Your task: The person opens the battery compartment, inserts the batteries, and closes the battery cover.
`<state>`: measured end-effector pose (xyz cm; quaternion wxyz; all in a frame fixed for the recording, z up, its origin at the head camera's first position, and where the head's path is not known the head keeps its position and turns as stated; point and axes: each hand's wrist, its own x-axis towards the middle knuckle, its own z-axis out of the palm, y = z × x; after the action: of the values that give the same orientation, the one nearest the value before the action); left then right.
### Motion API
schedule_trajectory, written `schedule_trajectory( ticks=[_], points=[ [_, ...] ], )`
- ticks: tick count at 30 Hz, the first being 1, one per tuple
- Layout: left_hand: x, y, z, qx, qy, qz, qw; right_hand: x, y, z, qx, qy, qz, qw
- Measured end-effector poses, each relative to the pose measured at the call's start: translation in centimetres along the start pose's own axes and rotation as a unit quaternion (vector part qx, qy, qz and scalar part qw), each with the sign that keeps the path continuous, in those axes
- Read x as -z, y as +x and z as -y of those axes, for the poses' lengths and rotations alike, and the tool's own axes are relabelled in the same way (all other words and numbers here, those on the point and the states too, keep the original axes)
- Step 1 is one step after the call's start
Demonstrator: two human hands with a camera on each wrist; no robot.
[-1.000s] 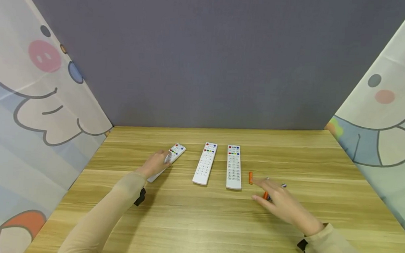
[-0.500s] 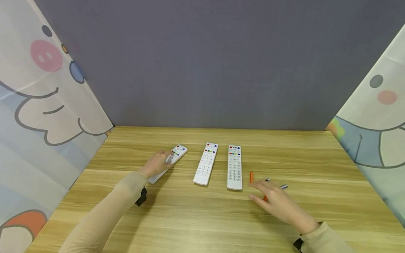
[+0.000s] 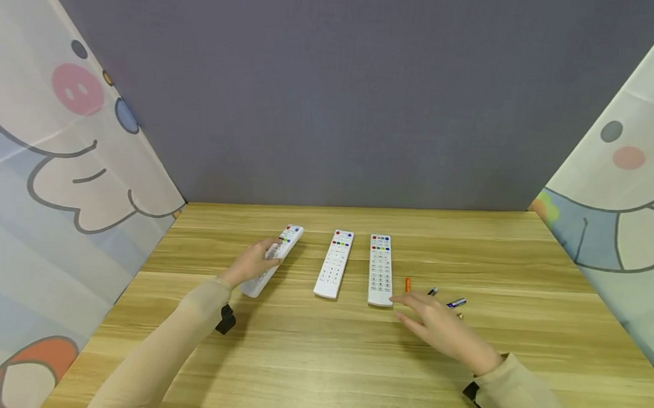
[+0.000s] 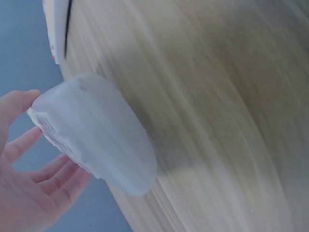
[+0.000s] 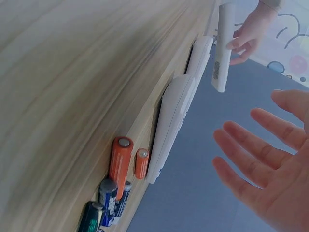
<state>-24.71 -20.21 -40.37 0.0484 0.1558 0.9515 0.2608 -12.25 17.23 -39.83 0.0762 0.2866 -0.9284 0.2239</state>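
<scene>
My left hand point(image 3: 250, 264) grips a white remote control point(image 3: 266, 277) between thumb and fingers. In the right wrist view this remote point(image 5: 223, 48) is raised off the table and tilted; the left wrist view shows its smooth rounded underside point(image 4: 104, 135). My right hand point(image 3: 437, 325) hovers with spread, relaxed fingers just right of another white remote point(image 3: 381, 270); nothing is in its palm point(image 5: 275, 179). Under and beyond it lie several loose batteries: a large orange one point(image 5: 120, 166), a small orange one point(image 5: 142, 163), a blue one point(image 5: 107, 195) and a dark green one point(image 5: 90, 218).
Between the held remote and the right-hand one, a third white remote point(image 3: 333, 265) lies face up on the wooden table point(image 3: 307, 363). A grey panel point(image 3: 332, 105) stands along the table's back edge. Cartoon-printed sheets point(image 3: 85, 154) flank both sides.
My left hand has lifted the left remote off the table. My right hand has shifted left towards the right-hand remote, uncovering more of the batteries on its right.
</scene>
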Motion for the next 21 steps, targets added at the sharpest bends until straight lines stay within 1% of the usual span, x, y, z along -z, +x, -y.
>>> schedule_trajectory(
  ticks=[9, 12, 16, 21],
  points=[
    [0.3, -0.7, -1.3, 0.014, -0.081, -0.005, 0.9966, -0.3, 0.5, 0.5, 0.002, 0.001, 0.012, 1.0],
    [0.3, -0.9, -1.7, 0.009, -0.098, -0.016, 0.995, -0.4, 0.7, 0.7, 0.004, 0.006, 0.015, 1.0],
    [0.2, -1.3, -2.6, -0.005, -0.136, -0.033, 0.9902, -0.6, 1.0, 0.9, 0.013, 0.017, 0.011, 1.0],
    [0.2, -1.7, -3.6, -0.011, -0.187, -0.049, 0.9811, -0.8, 1.5, 1.5, 0.023, 0.032, 0.009, 0.999]
  ],
)
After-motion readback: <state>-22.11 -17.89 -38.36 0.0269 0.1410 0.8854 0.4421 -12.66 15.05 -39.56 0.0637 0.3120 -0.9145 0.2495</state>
